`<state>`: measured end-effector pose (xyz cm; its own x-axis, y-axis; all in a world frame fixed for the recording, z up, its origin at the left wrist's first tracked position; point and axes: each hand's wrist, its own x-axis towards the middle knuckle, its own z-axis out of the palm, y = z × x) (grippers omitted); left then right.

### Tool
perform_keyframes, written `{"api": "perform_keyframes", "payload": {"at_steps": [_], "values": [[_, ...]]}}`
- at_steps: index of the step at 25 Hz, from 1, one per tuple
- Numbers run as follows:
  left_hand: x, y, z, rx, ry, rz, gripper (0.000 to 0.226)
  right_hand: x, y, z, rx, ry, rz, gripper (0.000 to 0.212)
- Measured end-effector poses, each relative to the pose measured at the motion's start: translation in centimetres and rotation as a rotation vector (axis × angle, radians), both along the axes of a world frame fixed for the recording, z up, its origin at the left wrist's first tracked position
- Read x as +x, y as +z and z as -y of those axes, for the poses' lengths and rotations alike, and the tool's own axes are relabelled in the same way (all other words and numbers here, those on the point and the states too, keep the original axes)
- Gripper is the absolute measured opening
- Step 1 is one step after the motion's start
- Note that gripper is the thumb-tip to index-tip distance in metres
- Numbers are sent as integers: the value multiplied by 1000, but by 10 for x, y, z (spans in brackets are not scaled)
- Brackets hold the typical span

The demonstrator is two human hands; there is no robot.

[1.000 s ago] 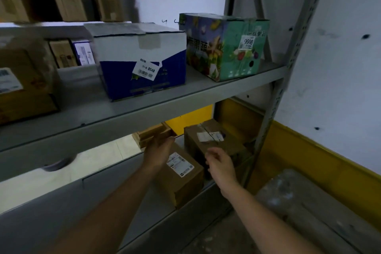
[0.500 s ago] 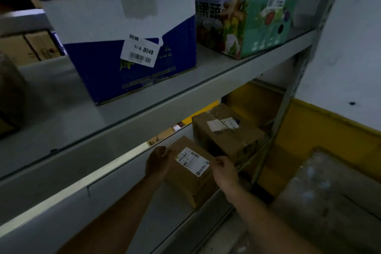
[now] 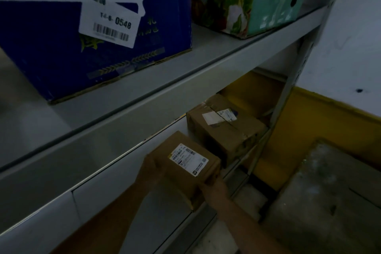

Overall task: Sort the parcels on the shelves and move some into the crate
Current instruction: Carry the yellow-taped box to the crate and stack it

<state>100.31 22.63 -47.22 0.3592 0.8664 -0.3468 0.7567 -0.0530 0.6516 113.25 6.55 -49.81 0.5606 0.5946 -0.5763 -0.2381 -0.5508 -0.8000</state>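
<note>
A small brown parcel [image 3: 185, 163] with a white label sits on the lower shelf [image 3: 132, 202]. My left hand [image 3: 149, 171] grips its left side and my right hand [image 3: 214, 187] grips its near right corner. A larger brown taped parcel [image 3: 226, 130] stands just behind it to the right on the same shelf. On the upper shelf [image 3: 206, 64] stand a blue and white box [image 3: 99, 43] labelled 0548 and a green printed box [image 3: 253, 0].
A grey shelf upright [image 3: 288, 88] rises at the right. Beyond it a yellow band [image 3: 329, 113] runs along the wall base. A grey wrapped bundle [image 3: 325, 198] lies on the floor at lower right.
The view has come closer and lower. Both hands have closed in on the small brown parcel, from reaching at its sides to gripping it.
</note>
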Motion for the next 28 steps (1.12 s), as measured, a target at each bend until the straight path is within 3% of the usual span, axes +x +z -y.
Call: {"api": "perform_keyframes", "payload": {"at_steps": [3,7,9,12,15,21,24,28], "values": [[-6,-12,-6,21,-37,-100,96,-4,-4,0,-6,36,-86,53],[-8,-17,-17,80,-32,-312,83,-6,-22,-3,12,15,-96,69],[-13,-20,-21,27,45,-243,82,-2,-35,-2,48,4,-88,64],[-21,-15,-16,-63,172,-37,66,-2,0,9,74,-7,-116,62],[-20,5,-7,-17,240,100,55,6,36,19,113,-14,-88,55],[-10,65,26,-8,167,259,82,20,111,51,250,-54,99,59],[-3,92,58,-62,145,346,69,29,134,76,266,-61,161,70],[7,113,98,-116,160,413,55,42,160,108,267,-45,176,64]]}}
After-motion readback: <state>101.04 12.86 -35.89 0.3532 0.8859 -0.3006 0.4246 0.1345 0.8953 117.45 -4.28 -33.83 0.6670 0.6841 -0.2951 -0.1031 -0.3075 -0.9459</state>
